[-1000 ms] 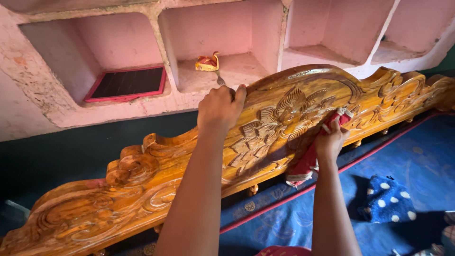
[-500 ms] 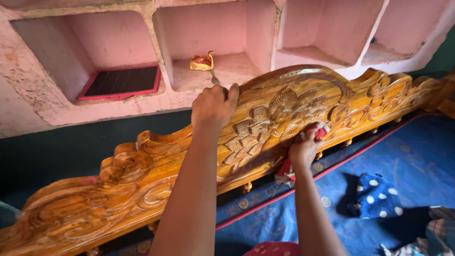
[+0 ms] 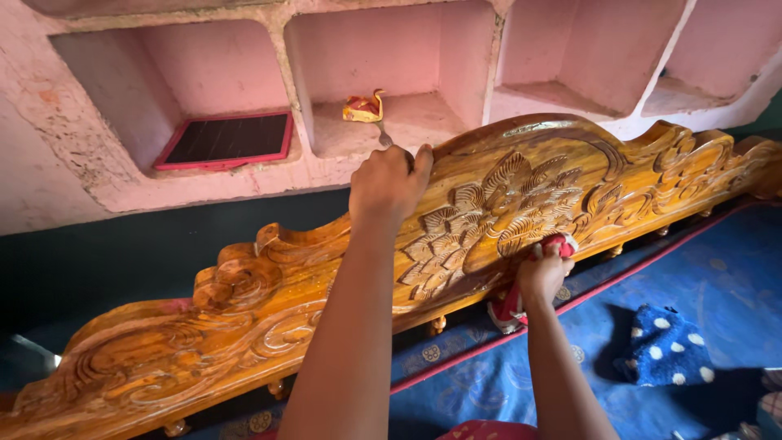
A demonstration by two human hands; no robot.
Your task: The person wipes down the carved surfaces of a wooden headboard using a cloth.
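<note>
Since half a second ago the right hand has slid a little along the carving with its red cloth, and it now presses lower on the flower relief, while the left hand has kept its hold on the top edge.

The carved wooden panel is a long, glossy, honey-coloured board with scrolls and a large flower at its middle. It stands on its long edge, tilted back toward the pink wall, running from near left to far right across the view. Small turned feet show along its lower edge.

The right hand is closed around the bunched red cloth and holds it against the carved petals just right of the panel's middle; a tail of the cloth hangs down below the wrist. The left hand is curled over the panel's crest, fingers closed on the rim, gripping the wood.

Below the panel lies a blue patterned mat with a red border. On it, to the right, sits a dark blue cloth with white dots.

Behind the panel, the pink wall has a row of open niches. A red-framed dark slate lies flat in the left one. In the next, a small red and yellow object rests near the front edge, just beyond the left hand.
</note>
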